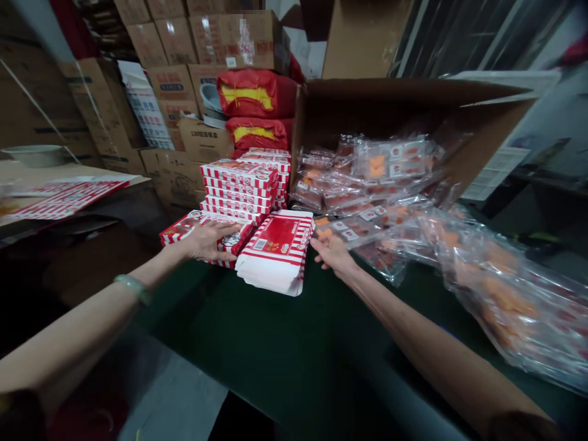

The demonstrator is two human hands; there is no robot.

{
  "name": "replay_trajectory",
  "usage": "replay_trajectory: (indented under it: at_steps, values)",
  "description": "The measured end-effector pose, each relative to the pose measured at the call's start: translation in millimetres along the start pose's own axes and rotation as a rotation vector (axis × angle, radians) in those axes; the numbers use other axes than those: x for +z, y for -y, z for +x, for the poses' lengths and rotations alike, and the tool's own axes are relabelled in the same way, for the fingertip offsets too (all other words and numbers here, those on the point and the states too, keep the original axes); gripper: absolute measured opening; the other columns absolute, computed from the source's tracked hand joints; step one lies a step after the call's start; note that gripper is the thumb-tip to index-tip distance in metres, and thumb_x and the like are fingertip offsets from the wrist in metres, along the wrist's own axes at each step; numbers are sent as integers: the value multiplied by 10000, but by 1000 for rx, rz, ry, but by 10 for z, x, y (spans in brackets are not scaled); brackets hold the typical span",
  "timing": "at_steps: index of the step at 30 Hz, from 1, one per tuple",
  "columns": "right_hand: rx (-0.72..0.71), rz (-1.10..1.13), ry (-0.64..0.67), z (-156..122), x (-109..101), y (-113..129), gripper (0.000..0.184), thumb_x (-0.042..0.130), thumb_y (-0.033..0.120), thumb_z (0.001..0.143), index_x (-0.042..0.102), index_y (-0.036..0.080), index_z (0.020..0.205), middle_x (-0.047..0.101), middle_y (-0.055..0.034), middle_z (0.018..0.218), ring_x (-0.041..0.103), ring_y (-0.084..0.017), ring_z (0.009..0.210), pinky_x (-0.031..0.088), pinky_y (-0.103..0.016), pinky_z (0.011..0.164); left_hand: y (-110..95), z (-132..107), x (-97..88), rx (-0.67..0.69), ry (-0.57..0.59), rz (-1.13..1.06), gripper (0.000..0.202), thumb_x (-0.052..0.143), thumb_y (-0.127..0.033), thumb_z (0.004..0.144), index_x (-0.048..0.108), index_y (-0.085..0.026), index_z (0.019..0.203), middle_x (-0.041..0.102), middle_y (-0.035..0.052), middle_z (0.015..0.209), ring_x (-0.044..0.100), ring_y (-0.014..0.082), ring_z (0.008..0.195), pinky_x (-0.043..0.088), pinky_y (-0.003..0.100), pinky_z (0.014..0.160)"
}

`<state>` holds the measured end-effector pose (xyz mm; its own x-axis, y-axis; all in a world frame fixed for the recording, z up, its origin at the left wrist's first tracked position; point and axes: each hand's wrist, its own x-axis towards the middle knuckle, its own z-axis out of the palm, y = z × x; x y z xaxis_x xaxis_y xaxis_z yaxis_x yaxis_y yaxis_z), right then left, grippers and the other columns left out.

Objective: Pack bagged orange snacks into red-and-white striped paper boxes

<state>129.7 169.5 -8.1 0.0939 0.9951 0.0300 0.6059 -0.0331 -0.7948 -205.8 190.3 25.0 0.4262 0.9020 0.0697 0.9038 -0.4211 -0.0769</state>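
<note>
My left hand (209,240), with a pale green bangle on the wrist, lies across a red-and-white printed box (184,225), fingers stretched out and thumb apart. To the right of that box is a stack of flat striped cartons (280,242) with white flaps toward me. My right hand (334,252) is closed, thumb and fingers pinched at the near left corner of a clear plastic packet (356,228) with orange pieces inside. It is just beside the cartons' right edge. Part of its grip is hidden by the fingers.
Filled striped boxes (241,184) stand stacked behind. A large open cardboard box (413,101) spills plastic packets (376,162) onto the dark green tabletop (220,324). More bagged packets (505,275) lie at right. Red bundles (257,92) and brown cartons (172,86) rise at the back.
</note>
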Motion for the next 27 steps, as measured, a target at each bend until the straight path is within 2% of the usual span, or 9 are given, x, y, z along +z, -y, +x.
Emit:
replay_trajectory:
  at_steps: [3,6,9,12,17,20,24,25,27]
  values:
    - [-141,-189,-69,366,106,185,333,418,331,892,501,151,1160,596,-142,1139,579,-245,1046,474,-337,828,-115,-45,-4,-21,83,37,873,577,-634,704,297,-244,1432,356,155,1467,336,412,1304,275,570,1008]
    - [-285,-365,-55,728,208,352,388,397,278,917,454,155,1280,458,-155,1348,412,-271,1258,324,-400,1028,-497,-178,21,-75,-99,17,846,527,-655,736,312,-220,1429,317,174,1482,213,455,1353,184,646,1021]
    - [-364,-528,62,974,375,469,397,493,374,892,519,153,1221,524,-127,1278,453,-264,1216,297,-471,1044,-1013,-267,186,178,-50,-142,677,437,-596,831,308,-293,1423,312,115,1498,223,404,1374,209,631,1037]
    - [-375,-658,131,1113,515,540,429,552,473,845,580,140,1114,548,-107,1239,471,-255,1193,306,-509,1029,-1352,-292,426,177,-51,-224,601,378,-527,888,324,-251,1419,305,144,1495,228,431,1364,202,700,998]
    - [-336,-717,205,1250,348,791,415,702,467,697,630,106,890,647,-131,1028,589,-260,989,428,-400,874,-1354,-381,620,188,-100,-293,581,457,-475,874,342,-275,1407,304,155,1492,211,450,1364,122,761,979]
    - [-379,-637,238,1120,-48,1023,270,682,389,713,584,138,729,659,-55,829,606,-184,774,442,-267,674,-1261,-450,518,242,-160,-423,652,549,-530,803,386,-282,1383,314,153,1487,241,447,1355,174,725,1000]
    - [-461,-495,263,436,-695,1209,259,634,383,738,497,173,676,587,27,693,537,-104,617,392,-209,551,-1348,-509,149,-23,-615,-808,606,580,-468,799,446,-220,1337,454,157,1377,402,327,1289,308,521,1060]
    - [-485,-433,298,198,-824,1217,277,643,388,723,477,177,656,564,38,662,513,-91,584,381,-202,529,-1428,-526,41,-71,-641,-970,602,610,-455,780,472,-206,1310,512,149,1317,463,312,1237,356,487,1038]
    - [-548,-230,398,-289,-1009,1189,335,667,387,694,421,183,591,499,51,587,448,-72,526,338,-191,482,-1651,-580,-147,-35,-417,-1392,550,679,-444,721,562,-193,1196,631,118,1147,598,289,1059,475,438,916]
